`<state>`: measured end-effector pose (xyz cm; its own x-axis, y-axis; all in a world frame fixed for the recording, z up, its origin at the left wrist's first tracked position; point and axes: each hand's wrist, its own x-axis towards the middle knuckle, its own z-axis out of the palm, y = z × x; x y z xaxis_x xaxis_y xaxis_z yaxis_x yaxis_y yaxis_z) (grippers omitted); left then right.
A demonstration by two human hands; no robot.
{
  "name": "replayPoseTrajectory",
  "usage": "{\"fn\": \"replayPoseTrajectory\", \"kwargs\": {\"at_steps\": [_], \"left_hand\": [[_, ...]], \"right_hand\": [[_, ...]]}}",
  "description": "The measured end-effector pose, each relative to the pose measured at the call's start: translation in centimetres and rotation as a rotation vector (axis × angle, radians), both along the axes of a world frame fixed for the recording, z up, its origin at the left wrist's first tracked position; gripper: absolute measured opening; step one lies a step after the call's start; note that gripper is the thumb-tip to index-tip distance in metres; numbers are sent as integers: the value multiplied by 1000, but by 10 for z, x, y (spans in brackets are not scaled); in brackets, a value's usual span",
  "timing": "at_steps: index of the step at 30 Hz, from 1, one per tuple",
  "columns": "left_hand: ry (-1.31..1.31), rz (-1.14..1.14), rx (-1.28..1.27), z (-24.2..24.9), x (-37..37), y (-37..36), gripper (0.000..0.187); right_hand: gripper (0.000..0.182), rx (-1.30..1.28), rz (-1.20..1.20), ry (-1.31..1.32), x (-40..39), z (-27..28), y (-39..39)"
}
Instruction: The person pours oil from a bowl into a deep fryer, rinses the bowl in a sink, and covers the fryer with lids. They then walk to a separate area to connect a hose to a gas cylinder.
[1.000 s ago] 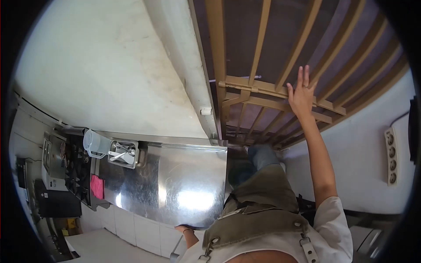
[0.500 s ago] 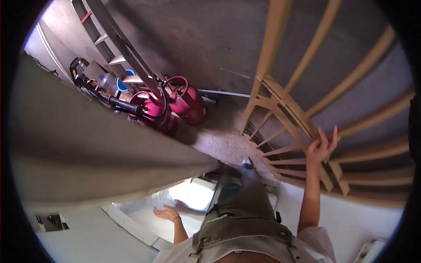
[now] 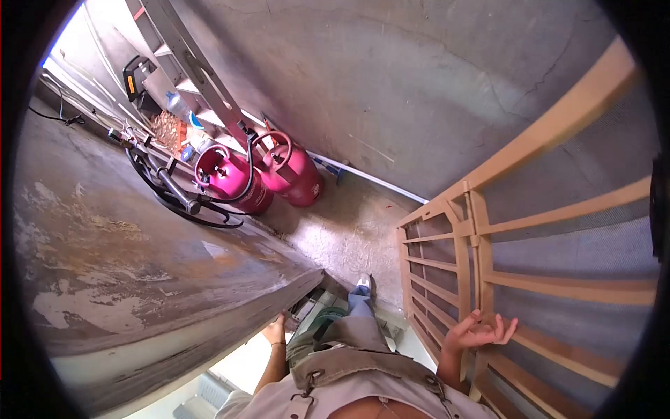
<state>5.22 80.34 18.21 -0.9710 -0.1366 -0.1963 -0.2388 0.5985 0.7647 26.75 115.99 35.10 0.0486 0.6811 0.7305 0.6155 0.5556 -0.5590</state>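
Observation:
My right hand (image 3: 481, 330) is at the tan barred metal gate (image 3: 471, 230), beside its upright and hinge rod. Its fingers are loosely curled and apart, with nothing held. My left hand (image 3: 274, 331) is low beside the edge of the weathered wall (image 3: 139, 293) on the left. The fingers there look stretched along the edge and are partly hidden, and I see no object in them. One shoe (image 3: 364, 281) is on the concrete floor ahead, below a blue trouser leg.
Two pink gas cylinders (image 3: 293, 174) stand ahead, with a black hose (image 3: 237, 199) near them. A metal ladder (image 3: 188, 63) leans behind, beside a clear bottle (image 3: 177, 105). A grey wall (image 3: 433, 91) with a white pipe (image 3: 391, 186) along its foot runs across the far side.
I have moved forward, and the view has shifted nearer the cylinders. The gate now stands at a different angle. My left hand has come up to the wall edge, and my right hand is lower.

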Motion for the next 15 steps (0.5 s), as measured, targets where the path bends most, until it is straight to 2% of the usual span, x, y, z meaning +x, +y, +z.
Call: {"fn": "replayPoseTrajectory", "kwargs": {"at_steps": [2,3,4,6,8,10,11,12,14,15], "left_hand": [[-8,30,-185,-7,0,-1,39],[17,27,-196,0,-1,5,40],[7,35,-203,-18,-17,3,40],[56,40,6,9,-7,19,40],[9,64,24,4,-1,10,41],[-19,91,-104,17,-1,27,48],[-51,125,-177,1,-17,23,56],[-166,98,-293,13,-16,29,67],[-36,102,-523,5,-13,33,49],[-46,111,-521,5,-12,33,49]], "right_hand": [[33,-16,-16,-33,0,15,8],[33,-42,-18,-11,2,20,11],[34,-69,-7,10,-15,-1,9],[34,-89,-42,-11,-12,23,17],[34,-117,-80,-22,-13,34,21],[36,-31,-194,-146,-10,36,35],[35,-22,-250,-221,-28,15,28],[35,-26,-241,-231,-26,23,32],[36,-42,-239,-246,-26,31,40],[38,-60,-215,-199,-24,33,41]]}}
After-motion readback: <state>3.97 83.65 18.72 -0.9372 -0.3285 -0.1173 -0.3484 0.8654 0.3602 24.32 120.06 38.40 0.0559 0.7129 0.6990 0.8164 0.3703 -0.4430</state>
